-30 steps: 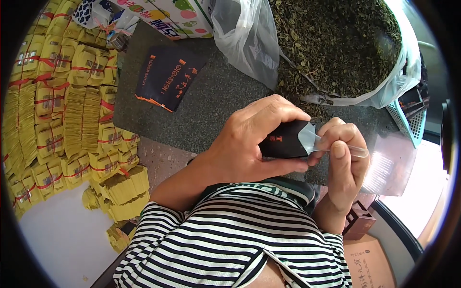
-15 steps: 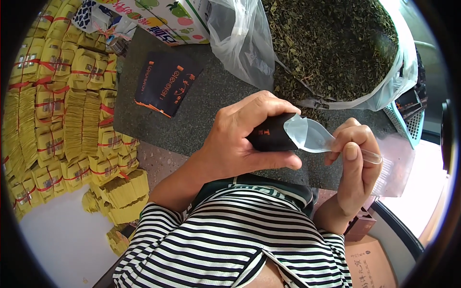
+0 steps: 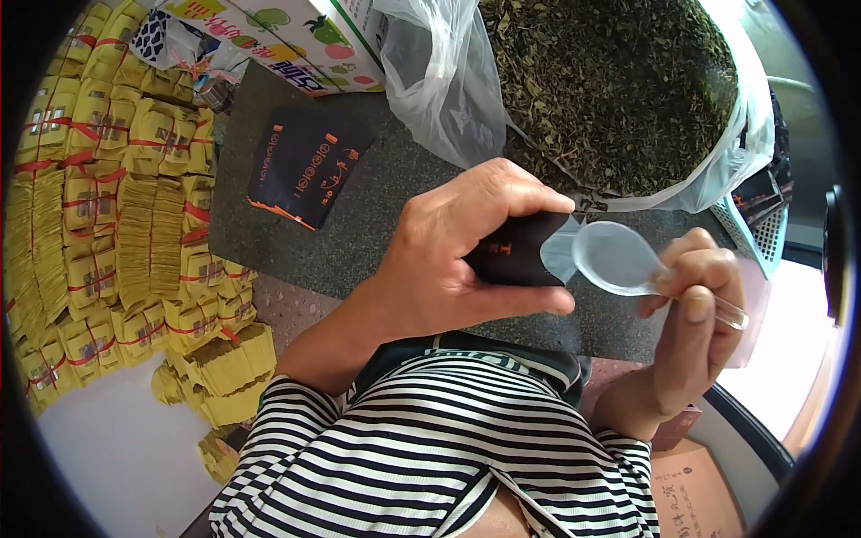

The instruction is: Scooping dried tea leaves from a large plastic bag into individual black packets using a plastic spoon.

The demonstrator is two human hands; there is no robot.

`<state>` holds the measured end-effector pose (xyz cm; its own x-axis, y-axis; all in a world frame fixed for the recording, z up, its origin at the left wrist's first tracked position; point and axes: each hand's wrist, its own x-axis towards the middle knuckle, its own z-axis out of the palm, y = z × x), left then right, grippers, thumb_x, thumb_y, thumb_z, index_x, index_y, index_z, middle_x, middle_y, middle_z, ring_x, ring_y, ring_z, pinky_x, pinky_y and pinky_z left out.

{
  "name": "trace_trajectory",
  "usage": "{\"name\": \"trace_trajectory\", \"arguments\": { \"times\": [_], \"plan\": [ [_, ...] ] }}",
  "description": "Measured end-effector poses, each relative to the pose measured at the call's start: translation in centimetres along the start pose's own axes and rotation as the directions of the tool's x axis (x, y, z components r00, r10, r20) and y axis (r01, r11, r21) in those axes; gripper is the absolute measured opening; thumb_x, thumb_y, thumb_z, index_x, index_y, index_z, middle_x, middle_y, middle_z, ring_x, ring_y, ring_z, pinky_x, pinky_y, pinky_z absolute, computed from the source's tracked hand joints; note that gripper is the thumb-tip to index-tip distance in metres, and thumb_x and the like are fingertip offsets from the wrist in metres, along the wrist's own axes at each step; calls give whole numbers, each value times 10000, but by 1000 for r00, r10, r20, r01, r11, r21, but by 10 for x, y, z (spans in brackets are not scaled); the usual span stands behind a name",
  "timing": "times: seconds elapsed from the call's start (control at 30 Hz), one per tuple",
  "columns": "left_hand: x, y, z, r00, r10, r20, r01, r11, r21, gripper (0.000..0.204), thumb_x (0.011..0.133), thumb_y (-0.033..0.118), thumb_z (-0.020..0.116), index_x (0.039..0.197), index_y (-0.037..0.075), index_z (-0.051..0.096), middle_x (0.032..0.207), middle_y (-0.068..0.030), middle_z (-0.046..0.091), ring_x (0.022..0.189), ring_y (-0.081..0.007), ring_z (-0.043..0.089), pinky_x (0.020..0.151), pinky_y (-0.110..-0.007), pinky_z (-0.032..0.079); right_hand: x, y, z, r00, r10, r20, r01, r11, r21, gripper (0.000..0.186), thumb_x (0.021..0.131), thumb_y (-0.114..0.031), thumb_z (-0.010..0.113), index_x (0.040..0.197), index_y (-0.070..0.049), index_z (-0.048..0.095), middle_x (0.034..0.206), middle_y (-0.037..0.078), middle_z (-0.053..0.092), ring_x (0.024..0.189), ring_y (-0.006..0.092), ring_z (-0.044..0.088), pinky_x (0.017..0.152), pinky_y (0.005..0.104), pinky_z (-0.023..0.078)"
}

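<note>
From the head view, I look down on a big clear plastic bag [image 3: 758, 148] lying open at the upper right, heaped with dried green-brown leaves [image 3: 619, 99]. Below its edge is the small black packet [image 3: 511, 255], over the near part of the grey table [image 3: 404, 143], its mouth turned right and a translucent lining showing there; what lies deeper inside I cannot tell. To the right a light-blue basket [image 3: 769, 240] holds dark packages [image 3: 758, 202], and more flat black packets [image 3: 309, 170] lie stacked on the table's left.

My left hand [image 3: 448, 247] is spread around the packet — fingers along its far side, thumb along its near side. My right hand [image 3: 704, 309] pinches the clear spoon [image 3: 617, 260] narrowly by its handle, whose end pokes out past my fingers. The spoon's bowl is at the packet's mouth; whether they touch I cannot tell.

My left forearm slants up from the lower left, hand pointing right; my right rises from the lower right, fingers curled, thumb pointing away from me.
</note>
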<state>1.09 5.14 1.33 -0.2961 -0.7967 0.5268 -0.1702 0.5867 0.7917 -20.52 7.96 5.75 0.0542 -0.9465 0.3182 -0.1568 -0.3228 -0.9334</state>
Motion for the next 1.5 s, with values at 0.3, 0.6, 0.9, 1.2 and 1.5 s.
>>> {"name": "trace_trajectory", "arguments": {
  "times": [0.3, 0.6, 0.9, 1.2, 1.5],
  "plan": [
    [10, -4, 2, 999, 34, -2, -34, 999, -9, 628, 609, 250, 936, 1101, -8, 643, 949, -134, 683, 859, -240, 672, 762, -316, 526, 22, 22, -43, 990, 60, -131, -87, 973, -212, 171, 1006, -110, 527, 905, 4, 603, 722, -1, 509, 603, 58, 417, 547, 213, 316],
    [12, -9, 3, 1000, -4, -3, 4, 1000, 13, 613, 608, 231, 936, 1095, -3, 647, 966, -135, 681, 875, -241, 671, 768, -316, 527, 76, 41, -27, 996, 87, 33, -27, 605, -796, 175, 957, -142, 586, 898, 23, 576, 663, 190, 512, 560, 270, 505, 563, 378, 410],
    [19, -14, 3, 997, -65, -35, 66, 997, 32, 585, 623, 229, 929, 1088, 13, 648, 973, -130, 678, 879, -231, 672, 774, -312, 530, 101, 85, -6, 988, 150, 27, -115, 850, -514, 184, 995, -154, 553, 941, 1, 636, 721, 6, 579, 615, 75, 538, 535, 241, 414],
    [31, -22, 8, 993, -91, -70, 94, 995, 41, 548, 657, 222, 912, 1091, 18, 646, 980, -125, 670, 860, -217, 666, 755, -304, 526, 102, 70, -21, 982, 188, -19, -189, 972, -139, 186, 1020, -175, 540, 977, -29, 646, 776, 2, 615, 640, 65, 618, 511, 180, 409],
    [45, -24, 17, 994, -52, -99, 65, 989, 136, 552, 658, 241, 911, 1098, 37, 646, 973, -90, 668, 853, -193, 665, 738, -289, 523, 76, 17, -39, 998, 66, 15, -65, 997, -50, 243, 1028, -211, 513, 948, -16, 634, 736, 31, 607, 576, 83, 596, 480, 184, 384]
  ]
}}
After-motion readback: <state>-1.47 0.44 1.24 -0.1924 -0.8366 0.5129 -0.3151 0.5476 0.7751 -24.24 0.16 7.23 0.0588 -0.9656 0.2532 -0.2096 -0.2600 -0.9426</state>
